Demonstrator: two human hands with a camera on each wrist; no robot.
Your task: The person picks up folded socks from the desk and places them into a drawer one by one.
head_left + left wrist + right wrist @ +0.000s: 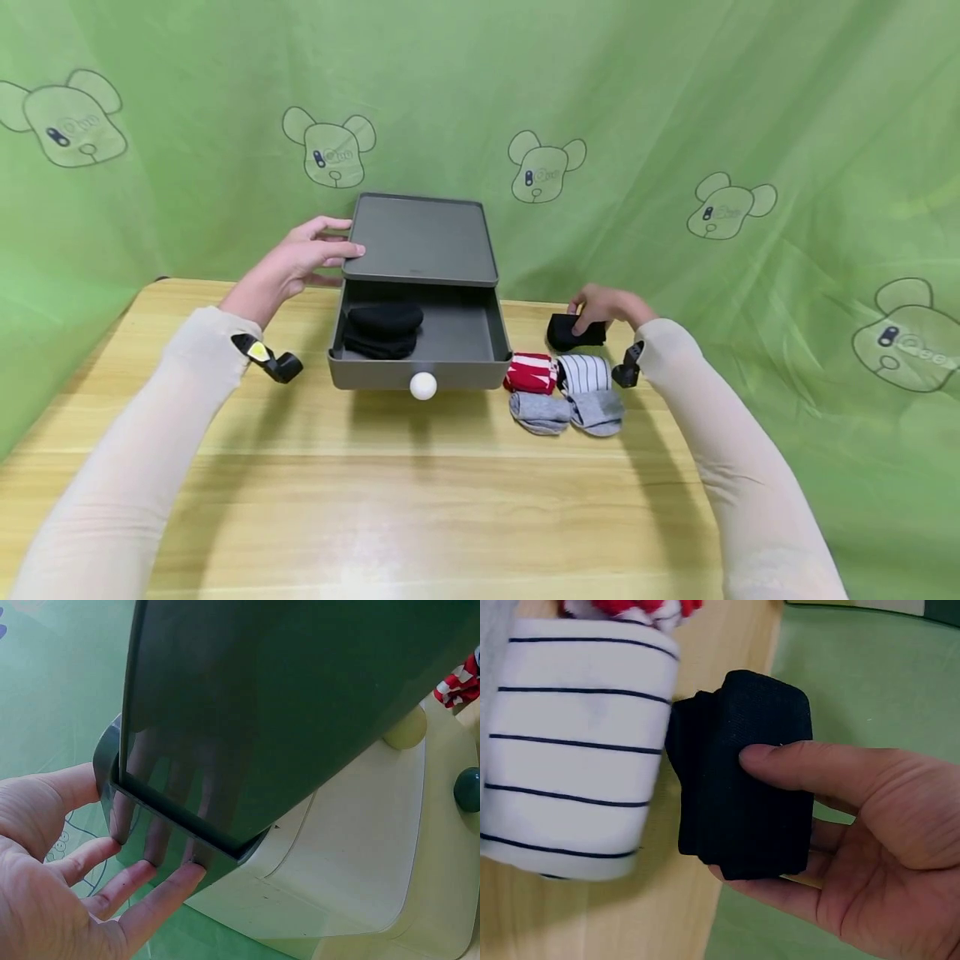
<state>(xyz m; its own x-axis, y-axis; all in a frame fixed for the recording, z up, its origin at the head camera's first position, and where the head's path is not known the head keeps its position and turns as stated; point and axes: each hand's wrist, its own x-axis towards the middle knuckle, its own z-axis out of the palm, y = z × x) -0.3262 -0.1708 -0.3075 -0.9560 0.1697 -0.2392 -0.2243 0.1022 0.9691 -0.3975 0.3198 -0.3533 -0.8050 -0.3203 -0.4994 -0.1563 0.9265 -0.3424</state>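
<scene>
One black sock bundle (pixel 384 330) already lies in the open drawer (pixel 457 337) at frame centre, the left hand (pixel 300 262) flat-fingered against the box (pixel 420 237), while the right hand (pixel 607 308) pinches a second black bundle (pixel 573 333) on the tabletop (pixel 375 483) right of the drawer, four bundles (pixel 566 392) left.

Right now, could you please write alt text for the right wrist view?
The right hand pinches a folded black fabric sock bundle between thumb and fingers. Beside it lies a rolled white sock with thin black stripes on the pale wooden table.
</scene>
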